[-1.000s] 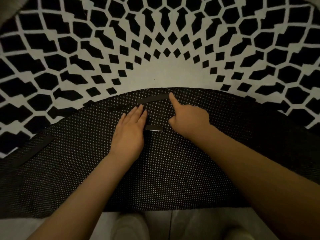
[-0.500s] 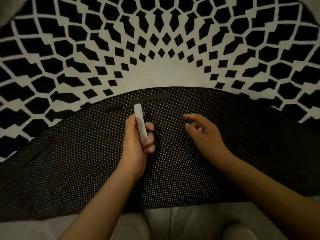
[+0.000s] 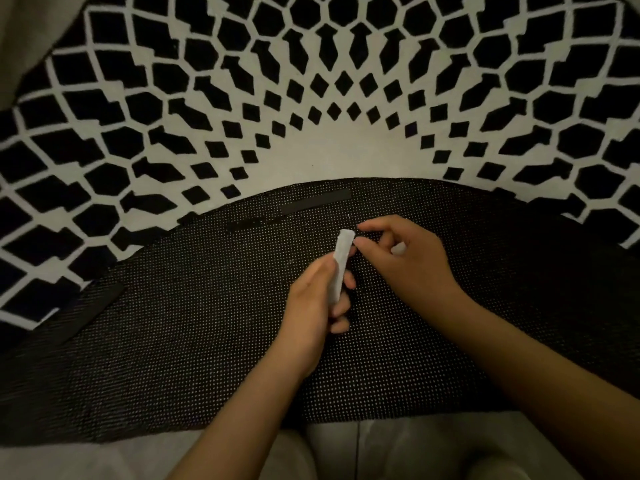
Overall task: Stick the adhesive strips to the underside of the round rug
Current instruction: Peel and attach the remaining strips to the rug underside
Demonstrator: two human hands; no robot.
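At the far left, a dark adhesive strip [image 3: 88, 310] lies flat and slanted on the folded-back underside [image 3: 194, 334] of the round rug [image 3: 214, 109], close to where the dotted black backing meets the black-and-white patterned top face. The backing fills the lower half of the view as a broad curved flap, covered in fine pale dots, while the patterned face spreads out beyond it toward the top of the frame. Moving right, a short dark strip [image 3: 247, 223] sits near the curved fold edge, rather faint against the backing, and just right of it a longer dark strip [image 3: 316, 201] lies along the same edge, slightly tilted. Below these, near the centre, the left hand [image 3: 317, 299] is closed around a white strip [image 3: 341, 263], holding it roughly upright with its upper end sticking out above the fingers (its surface looks blank; no printing, brand or label can be read on it or anywhere else). The right hand [image 3: 405, 258] is just beside it, thumb and forefinger drawn close together in a narrow pinch at the top end of the white strip; whether they actually grip it or only touch it cannot be told. A small pale patch shows between that hand's fingers, too unclear to identify. Along the bottom edge, pale fabric [image 3: 381, 448] shows beneath the forearms. No containers are visible.
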